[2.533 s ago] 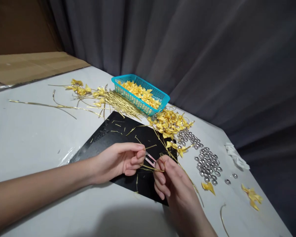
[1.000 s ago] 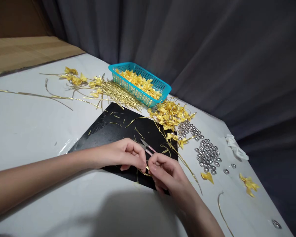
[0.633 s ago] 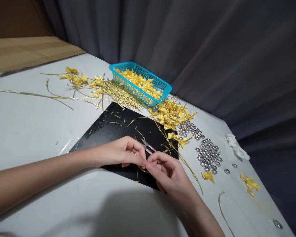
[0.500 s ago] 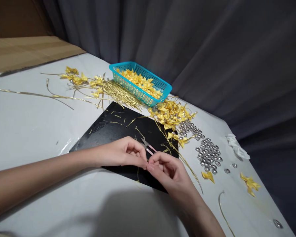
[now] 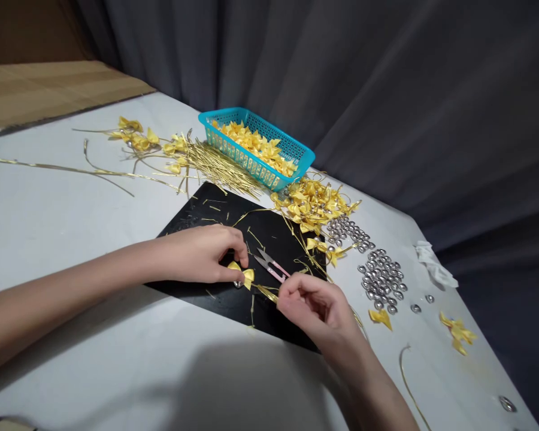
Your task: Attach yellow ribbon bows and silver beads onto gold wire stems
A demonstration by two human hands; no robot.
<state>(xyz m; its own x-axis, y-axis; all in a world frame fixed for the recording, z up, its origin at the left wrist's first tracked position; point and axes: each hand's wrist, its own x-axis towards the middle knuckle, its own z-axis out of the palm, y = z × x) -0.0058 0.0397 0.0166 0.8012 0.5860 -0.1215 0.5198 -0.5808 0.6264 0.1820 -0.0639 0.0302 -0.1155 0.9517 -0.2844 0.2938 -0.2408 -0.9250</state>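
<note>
Between the thumb and fingers of my left hand (image 5: 202, 254) is a yellow ribbon bow (image 5: 248, 278), with a small silver piece (image 5: 238, 284) at its underside. My right hand (image 5: 317, 305) is closed in a pinch on gold cord (image 5: 266, 292), which stretches toward the bow. Whether the cord is fastened to the bow is hard to see. Both hands are over a black mat (image 5: 269, 323). Just beyond the right fingertips lie small pink-handled thread snips (image 5: 273, 267), blades apart, among gold cord scraps.
A blue basket (image 5: 308, 158) of yellow bows stands at the back, with a bundle of gold cords (image 5: 222, 170) in front. Bows with cords (image 5: 312, 203) are heaped right of it. Silver rings (image 5: 381, 278) and a crumpled white tissue (image 5: 435, 264) lie at the right. Dark curtain (image 5: 363, 90) hangs behind.
My hands have moved apart from touching fingertips. The left went left and slightly away, bringing the bow into sight; the right shifted slightly right, and cord now shows between them.
</note>
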